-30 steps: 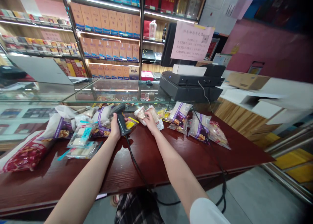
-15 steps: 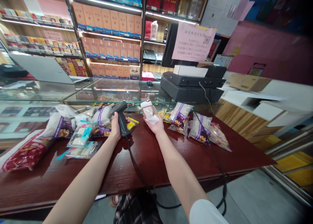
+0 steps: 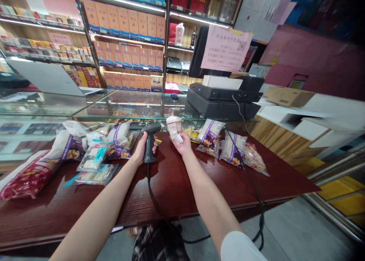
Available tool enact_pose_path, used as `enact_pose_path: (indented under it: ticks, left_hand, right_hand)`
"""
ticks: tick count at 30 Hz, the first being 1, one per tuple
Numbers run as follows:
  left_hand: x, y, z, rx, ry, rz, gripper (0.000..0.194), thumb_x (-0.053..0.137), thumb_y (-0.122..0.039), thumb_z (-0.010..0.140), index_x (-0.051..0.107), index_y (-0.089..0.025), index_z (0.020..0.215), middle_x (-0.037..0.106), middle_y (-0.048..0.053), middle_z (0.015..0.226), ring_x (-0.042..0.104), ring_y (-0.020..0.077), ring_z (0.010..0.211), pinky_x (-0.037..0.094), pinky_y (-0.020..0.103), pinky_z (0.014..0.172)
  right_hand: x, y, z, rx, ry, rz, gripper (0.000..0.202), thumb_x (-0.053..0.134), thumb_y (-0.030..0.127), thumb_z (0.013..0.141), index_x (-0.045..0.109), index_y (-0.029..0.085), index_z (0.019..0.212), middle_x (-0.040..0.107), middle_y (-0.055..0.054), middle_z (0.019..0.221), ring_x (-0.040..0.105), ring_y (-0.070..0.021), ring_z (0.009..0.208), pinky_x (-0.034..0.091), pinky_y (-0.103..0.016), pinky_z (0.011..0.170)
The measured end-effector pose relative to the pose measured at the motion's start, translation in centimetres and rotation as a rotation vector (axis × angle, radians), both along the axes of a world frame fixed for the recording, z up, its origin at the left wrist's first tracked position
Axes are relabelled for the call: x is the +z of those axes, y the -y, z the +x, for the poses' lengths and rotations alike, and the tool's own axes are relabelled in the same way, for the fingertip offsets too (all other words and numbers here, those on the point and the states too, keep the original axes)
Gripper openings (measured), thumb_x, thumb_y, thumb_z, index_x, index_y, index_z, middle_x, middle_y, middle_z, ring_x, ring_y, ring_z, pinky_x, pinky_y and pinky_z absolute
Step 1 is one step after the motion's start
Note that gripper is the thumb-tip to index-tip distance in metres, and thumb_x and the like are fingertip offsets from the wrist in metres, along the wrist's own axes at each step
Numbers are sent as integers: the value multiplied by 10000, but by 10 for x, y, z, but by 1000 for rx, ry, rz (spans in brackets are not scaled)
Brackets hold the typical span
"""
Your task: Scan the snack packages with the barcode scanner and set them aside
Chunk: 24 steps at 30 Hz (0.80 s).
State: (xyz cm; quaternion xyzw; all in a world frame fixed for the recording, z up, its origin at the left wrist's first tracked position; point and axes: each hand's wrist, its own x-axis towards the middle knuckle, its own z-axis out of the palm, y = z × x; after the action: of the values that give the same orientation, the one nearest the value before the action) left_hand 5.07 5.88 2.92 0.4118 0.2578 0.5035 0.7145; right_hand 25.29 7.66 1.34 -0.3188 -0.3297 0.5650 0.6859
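Note:
My left hand is wrapped round the grip of a black barcode scanner, whose head tilts toward the right. A cable runs down from its handle. In my right hand is a small white and clear snack packet, held up a short way from the scanner's head. Left of the scanner lie purple-banded snack bags and clear packets with blue labels. Beyond my right hand rest more purple-banded bags.
The dark red table spans the front. A large red and white bag lies at its left end. Behind it stand a glass counter and a black cash drawer. The scanner's cable loops below the table edge.
The scanner has moved slightly right and turned, its head now pointing toward the packet. The packet in my right hand has been tilted more upright.

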Motion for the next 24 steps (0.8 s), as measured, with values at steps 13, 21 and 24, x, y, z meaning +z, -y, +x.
enact_pose_path:
  ticks: [13, 21, 24]
  left_hand:
    - [0, 1, 4, 4, -126, -22, 584, 521, -702, 811, 611, -127, 759, 580, 32, 581, 499, 106, 392, 395, 228, 378]
    - [-7, -5, 4, 18, -100, -7, 591, 531, -720, 793, 604, -134, 768, 589, 31, 596, 496, 102, 397, 406, 224, 380]
    - [-10, -6, 3, 28, -106, 19, 598, 527, -725, 792, 604, -133, 771, 590, 30, 609, 500, 100, 410, 415, 224, 392]
  right_hand:
    - [-2, 0, -6, 6, 85, 18, 503, 521, 269, 660, 577, 294, 1159, 678, -22, 1154, 658, -191, 996, 527, -415, 898]
    - [-6, -2, -8, 8, 170, 18, 494, 534, 326, 682, 586, 309, 1173, 672, -16, 1137, 648, -212, 1038, 547, -423, 894]
    - [-7, -2, -7, 13, 146, 15, 528, 528, 298, 680, 577, 307, 1206, 679, -8, 1148, 657, -201, 1020, 550, -403, 881]
